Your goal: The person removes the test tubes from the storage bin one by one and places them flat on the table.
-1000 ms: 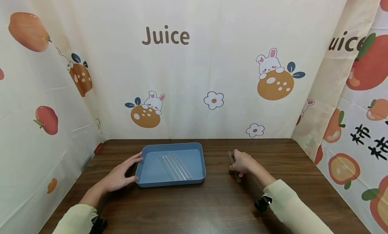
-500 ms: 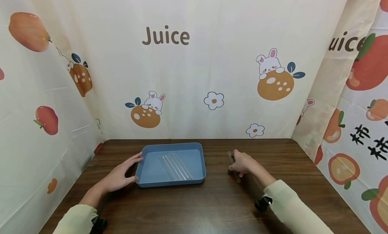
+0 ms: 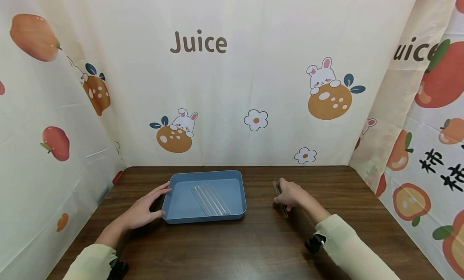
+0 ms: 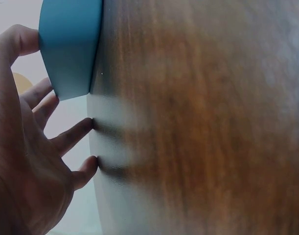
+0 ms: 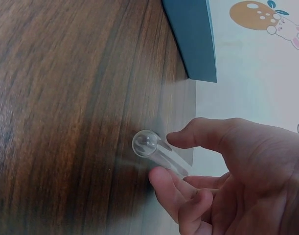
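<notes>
A shallow blue tray [image 3: 201, 220] stands left of centre on the table. Several clear tubes [image 3: 210, 200] lie slantwise inside it. My left hand [image 3: 142, 212] touches the tray's left side with spread, fairly straight fingers; in the left wrist view its thumb and some fingertips meet the tray corner [image 4: 71, 58]. To the tray's right, my right hand [image 3: 291, 194] pinches a clear glass test tube [image 3: 284, 212] between thumb and fingers, low over the tabletop. The right wrist view shows the tube's round open mouth [image 5: 145, 143] pointing towards the camera; its far end is hidden by the fingers.
The dark wooden table [image 3: 232, 252] is bounded at the back by a printed curtain [image 3: 232, 90], with more printed cloth on both sides. Black wrist cameras sit at both cuffs, the right camera [image 3: 314, 243] close above the table.
</notes>
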{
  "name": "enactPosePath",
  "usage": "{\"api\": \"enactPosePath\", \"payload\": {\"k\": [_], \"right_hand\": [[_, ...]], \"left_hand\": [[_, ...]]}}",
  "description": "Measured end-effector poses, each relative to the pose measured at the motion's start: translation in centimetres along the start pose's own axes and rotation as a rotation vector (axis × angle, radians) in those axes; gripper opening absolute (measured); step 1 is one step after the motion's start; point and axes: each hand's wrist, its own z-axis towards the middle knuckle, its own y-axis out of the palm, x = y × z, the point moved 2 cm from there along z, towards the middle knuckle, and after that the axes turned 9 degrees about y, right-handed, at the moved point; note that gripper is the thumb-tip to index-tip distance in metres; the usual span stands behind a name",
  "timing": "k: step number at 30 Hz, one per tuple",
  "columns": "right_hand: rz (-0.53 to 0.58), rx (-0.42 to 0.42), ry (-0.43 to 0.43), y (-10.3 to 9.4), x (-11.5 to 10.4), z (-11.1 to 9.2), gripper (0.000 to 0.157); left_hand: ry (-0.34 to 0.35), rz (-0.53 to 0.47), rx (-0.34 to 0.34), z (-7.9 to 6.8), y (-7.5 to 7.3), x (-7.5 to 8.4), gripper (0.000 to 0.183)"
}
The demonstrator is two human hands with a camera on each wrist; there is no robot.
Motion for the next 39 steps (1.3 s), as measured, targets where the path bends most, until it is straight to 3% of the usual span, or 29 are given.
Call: {"api": "enactPosePath", "payload": {"k": [3, 10, 13, 28, 39], "right_hand": [[-0.018, 0.007, -0.009, 0.7, 1.1, 1.4, 0.066], [0.030, -0.006, 0.026, -1.7, -2.6, -3.9, 0.064], [0.032, 0.002, 0.026, -2.2, -3.3, -5.1, 0.062], [0.002, -0.008, 0.015, -3.8, -4.4, -5.4, 0.067], [-0.043, 0.039, -0.115, -3.8, -5.3, -4.9, 0.057]], "left_hand": [[0.001, -0.001, -0.001, 0.0, 0.0, 0.0, 0.074], [-0.003, -0.007, -0.004, 0.0, 0.0, 0.1, 0.074], [-0.006, -0.010, -0.006, 0.0, 0.0, 0.1, 0.074], [-0.005, -0.008, -0.003, 0.0, -0.1, 0.2, 0.074], [-0.022, -0.011, -0.008, 0.0, 0.0, 0.0, 0.074]]}}
